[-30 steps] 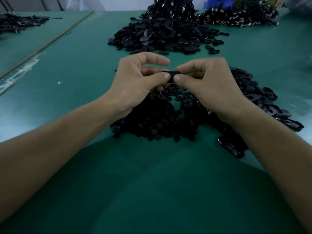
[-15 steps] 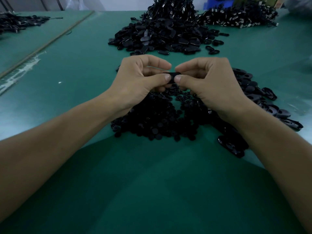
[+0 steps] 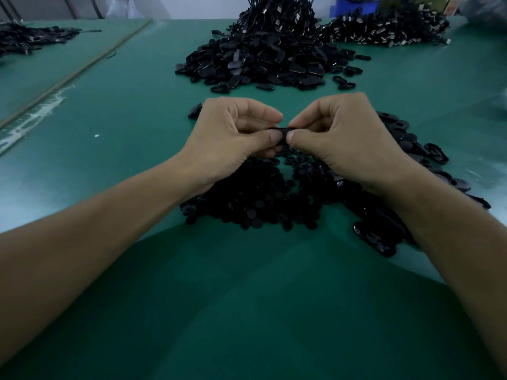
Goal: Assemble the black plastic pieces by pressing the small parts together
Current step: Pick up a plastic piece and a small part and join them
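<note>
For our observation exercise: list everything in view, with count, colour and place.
black plastic piece: one, black, held centre
small round parts: one pile, black, nearest
oval pieces: many, black, right of pile
large heap: one, black, back centre
metal-tipped heap: one, black, back right
third heap: one, black, back left
blue container: one, blue, back edge
table: one, green, under everything
left hand: one, pinches black plastic piece
right hand: one, pinches its other end

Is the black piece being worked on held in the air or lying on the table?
Held up: left hand and right hand pinch the black piece by its ends, above the loose parts pile.
</note>
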{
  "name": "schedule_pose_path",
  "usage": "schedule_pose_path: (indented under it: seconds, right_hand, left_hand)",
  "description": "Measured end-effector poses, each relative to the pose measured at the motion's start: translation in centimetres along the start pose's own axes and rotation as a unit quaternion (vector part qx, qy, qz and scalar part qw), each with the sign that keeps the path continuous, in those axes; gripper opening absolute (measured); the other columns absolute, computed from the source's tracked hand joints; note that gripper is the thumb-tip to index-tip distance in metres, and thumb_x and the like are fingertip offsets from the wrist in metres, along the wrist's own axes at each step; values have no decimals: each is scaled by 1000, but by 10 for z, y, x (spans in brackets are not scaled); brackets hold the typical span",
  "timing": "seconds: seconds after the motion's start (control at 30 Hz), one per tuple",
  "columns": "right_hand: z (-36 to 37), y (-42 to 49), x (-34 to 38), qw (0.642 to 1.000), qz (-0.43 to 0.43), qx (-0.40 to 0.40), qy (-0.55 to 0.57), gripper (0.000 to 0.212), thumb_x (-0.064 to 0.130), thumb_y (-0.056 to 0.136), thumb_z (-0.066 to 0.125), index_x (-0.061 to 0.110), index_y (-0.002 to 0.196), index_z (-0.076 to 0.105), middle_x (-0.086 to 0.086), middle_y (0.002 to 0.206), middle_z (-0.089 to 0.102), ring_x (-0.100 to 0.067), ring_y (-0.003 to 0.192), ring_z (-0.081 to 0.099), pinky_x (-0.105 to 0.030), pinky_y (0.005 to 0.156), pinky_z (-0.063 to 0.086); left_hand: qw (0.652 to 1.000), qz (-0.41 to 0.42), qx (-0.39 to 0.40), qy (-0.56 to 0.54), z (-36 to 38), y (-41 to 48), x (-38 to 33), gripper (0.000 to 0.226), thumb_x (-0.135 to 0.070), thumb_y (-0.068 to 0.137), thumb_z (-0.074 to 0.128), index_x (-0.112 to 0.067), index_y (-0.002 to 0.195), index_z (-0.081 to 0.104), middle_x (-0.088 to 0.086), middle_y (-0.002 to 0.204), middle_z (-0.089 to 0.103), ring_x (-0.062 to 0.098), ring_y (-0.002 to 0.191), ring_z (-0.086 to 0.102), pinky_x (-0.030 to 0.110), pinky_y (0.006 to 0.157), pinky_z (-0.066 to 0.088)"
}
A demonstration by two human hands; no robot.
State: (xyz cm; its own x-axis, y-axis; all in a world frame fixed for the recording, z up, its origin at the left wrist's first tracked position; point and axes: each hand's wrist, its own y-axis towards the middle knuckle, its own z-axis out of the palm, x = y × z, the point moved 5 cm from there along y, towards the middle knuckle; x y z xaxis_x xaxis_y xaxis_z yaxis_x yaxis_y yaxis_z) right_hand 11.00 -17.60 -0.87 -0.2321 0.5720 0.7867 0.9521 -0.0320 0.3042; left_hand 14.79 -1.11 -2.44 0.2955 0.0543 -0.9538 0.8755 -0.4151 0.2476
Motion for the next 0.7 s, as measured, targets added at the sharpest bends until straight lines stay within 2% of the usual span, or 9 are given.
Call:
schedule_pose_path:
  seconds: [0.07, 0.17, 0.37, 0.6, 0.7]
  right_hand:
    - [2, 0, 1, 1000, 0, 3, -13, 9, 22, 82, 77, 23, 78, 69, 9, 64, 65, 3, 49, 55, -15, 49, 43]
    - [4, 0, 1, 1000, 9, 4, -21, 10, 20, 81, 77, 21, 76, 68, 9, 59, 63, 1, 43, 51, -14, 44, 39]
    - [1, 0, 1, 1000, -7, 8, -17, 7, 21, 83, 78, 24, 81, 71, 4, 72, 70, -3, 61, 63, -23, 62, 53]
    - [2, 0, 2, 1000, -6, 25, -14, 8, 21, 85, 75, 22, 83, 68, 1, 73, 69, -8, 62, 61, -31, 64, 54]
    - [2, -1, 1, 999, 7, 36, 2, 7, 20, 85, 75, 21, 84, 68, 0, 73, 69, -10, 63, 61, -41, 69, 56]
  left_hand:
    - [1000, 2, -4, 12, 0, 0, 1, 16, 3, 85, 75, -11, 93, 70, 7, 82, 78, 17, 73, 75, 23, 68, 59]
    - [1000, 3, -10, 28, 0, -1, 2, 16, 3, 84, 76, -11, 89, 71, 9, 82, 77, 20, 73, 76, 26, 68, 61]
    - [997, 35, -16, 69, -3, 0, -6, 18, 2, 83, 77, -14, 89, 71, 3, 76, 77, 18, 66, 75, 23, 63, 59]
    - [996, 50, 0, 71, -4, 0, -8, 18, 1, 83, 78, -13, 90, 71, 0, 73, 77, 16, 66, 75, 22, 62, 59]
    - [996, 55, 6, 73, -6, 0, -9, 18, 1, 82, 79, -13, 90, 72, 1, 74, 77, 17, 67, 75, 22, 61, 58]
